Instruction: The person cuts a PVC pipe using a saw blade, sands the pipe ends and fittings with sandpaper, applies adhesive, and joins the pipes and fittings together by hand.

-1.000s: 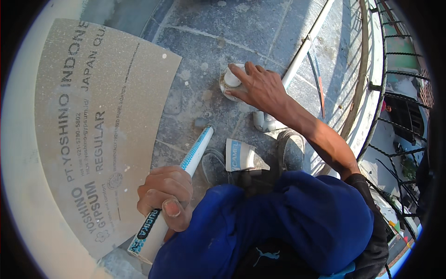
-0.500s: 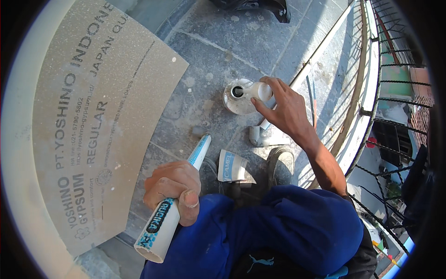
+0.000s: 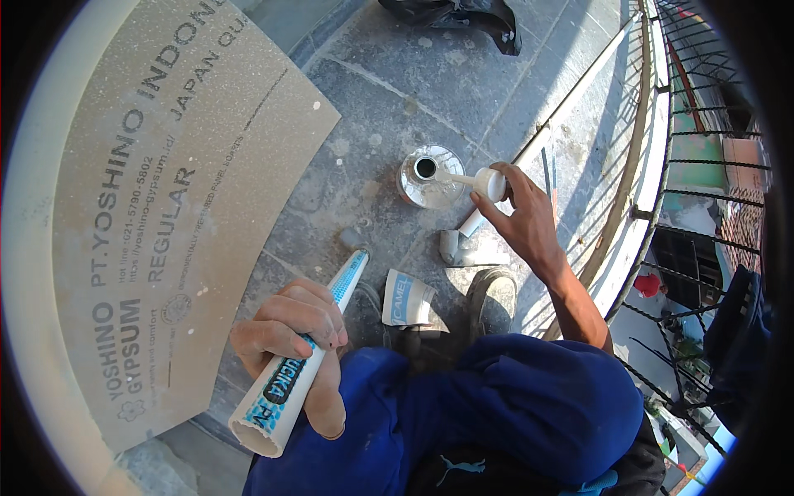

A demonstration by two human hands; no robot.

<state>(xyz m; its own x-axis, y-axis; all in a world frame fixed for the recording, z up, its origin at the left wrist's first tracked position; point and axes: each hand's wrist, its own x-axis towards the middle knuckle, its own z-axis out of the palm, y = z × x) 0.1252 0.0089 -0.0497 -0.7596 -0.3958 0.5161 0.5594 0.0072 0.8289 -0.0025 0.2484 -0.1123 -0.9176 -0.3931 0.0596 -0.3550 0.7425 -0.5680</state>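
Observation:
My left hand (image 3: pixel 289 339) is wrapped round a white plastic pipe (image 3: pixel 353 269) with blue printing. The pipe slants over my left knee, its open end toward me. Ahead, my right hand (image 3: pixel 529 219) pinches a white cap (image 3: pixel 490 184) with a pale applicator stem. The stem's tip reaches the round mouth of a shiny can (image 3: pixel 430 197) standing on the floor. How far the tip lies inside the mouth, I cannot tell. Close to my feet is a grey pipe elbow (image 3: pixel 450 246). Left of it lies a white curved piece (image 3: pixel 407 299) with a blue band.
A large brown printed board (image 3: pixel 207 207) fills the left side. A long white pipe (image 3: pixel 571 103) lies on the grey tiles at right, beside a curved ledge and black railing (image 3: pixel 699 161). A black plastic bag (image 3: pixel 488 21) lies at the far side. My shoe (image 3: pixel 494 306) is below the elbow.
My right hand has drawn the cap right and slightly toward me, exposing more of the stem and the can's mouth. My left hand's fingers have shifted round the pipe, thumb now extended.

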